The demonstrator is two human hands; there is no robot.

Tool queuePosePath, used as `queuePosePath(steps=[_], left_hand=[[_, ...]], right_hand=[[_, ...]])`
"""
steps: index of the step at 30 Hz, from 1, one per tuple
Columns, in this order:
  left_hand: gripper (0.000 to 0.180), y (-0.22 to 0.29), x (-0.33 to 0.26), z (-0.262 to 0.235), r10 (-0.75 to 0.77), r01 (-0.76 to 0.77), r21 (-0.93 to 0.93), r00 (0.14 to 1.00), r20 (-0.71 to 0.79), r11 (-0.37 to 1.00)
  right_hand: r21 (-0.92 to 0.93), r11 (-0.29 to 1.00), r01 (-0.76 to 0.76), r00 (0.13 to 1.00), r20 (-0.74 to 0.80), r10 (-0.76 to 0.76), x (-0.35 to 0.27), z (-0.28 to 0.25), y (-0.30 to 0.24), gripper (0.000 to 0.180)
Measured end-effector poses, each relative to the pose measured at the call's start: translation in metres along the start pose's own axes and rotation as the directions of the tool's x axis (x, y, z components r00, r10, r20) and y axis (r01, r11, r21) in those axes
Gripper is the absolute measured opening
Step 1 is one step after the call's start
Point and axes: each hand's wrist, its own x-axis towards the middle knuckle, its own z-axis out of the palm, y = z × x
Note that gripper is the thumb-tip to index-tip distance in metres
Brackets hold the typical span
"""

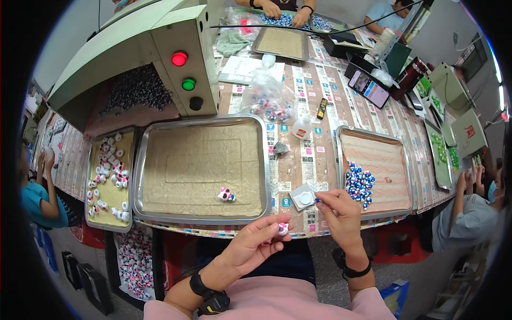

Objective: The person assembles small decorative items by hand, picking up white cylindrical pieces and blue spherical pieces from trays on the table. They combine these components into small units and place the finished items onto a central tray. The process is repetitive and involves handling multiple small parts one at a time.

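Between the thumb and fingers of my left hand is a small white-and-pink plastic figure, held in front of the table edge. My right hand is closed in a pinch on a small dark blue piece, beside a white square holder with a round dish. Right of that hand, a heap of small blue-and-white pieces lies in a lined metal tray. A few pink, white and black figures sit in the large cloth-lined tray on the left.
A narrow tray with white and pink parts stands far left, below a machine with red and green lights. A white squeeze bottle, grey lump, plastic bag and phone lie beyond. Other people work around the table.
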Motion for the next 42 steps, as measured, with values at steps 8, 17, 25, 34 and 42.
queuePosePath(steps=[8,17,25,34,42], left_hand=[[0.039,-0.005,-0.002,0.003,-0.027,0.023,-0.047,0.997,-0.072,0.999],[0.034,-0.014,0.004,-0.01,-0.014,0.011,-0.07,0.999,-0.036,0.997],[0.037,-0.012,0.009,-0.001,0.008,-0.008,-0.011,0.998,-0.059,1.0],[0.04,-0.017,0.01,-0.001,0.008,-0.004,0.057,0.998,-0.068,0.998],[0.037,-0.019,0.008,0.001,0.045,-0.027,0.163,0.993,-0.109,0.986]], right_hand=[[-0.143,0.98,0.136,0.99,0.057,-0.129,0.011,0.017,0.004,0.011],[-0.146,0.983,0.115,0.993,0.033,-0.111,0.01,0.014,0.004,0.012],[0.209,0.976,-0.061,0.995,0.089,0.043,-0.011,-0.002,-0.031,0.016],[0.302,0.942,-0.147,0.983,0.154,0.104,-0.023,0.003,-0.038,0.016],[0.3,0.944,-0.14,0.975,0.206,0.079,-0.025,0.001,-0.035,0.016]])
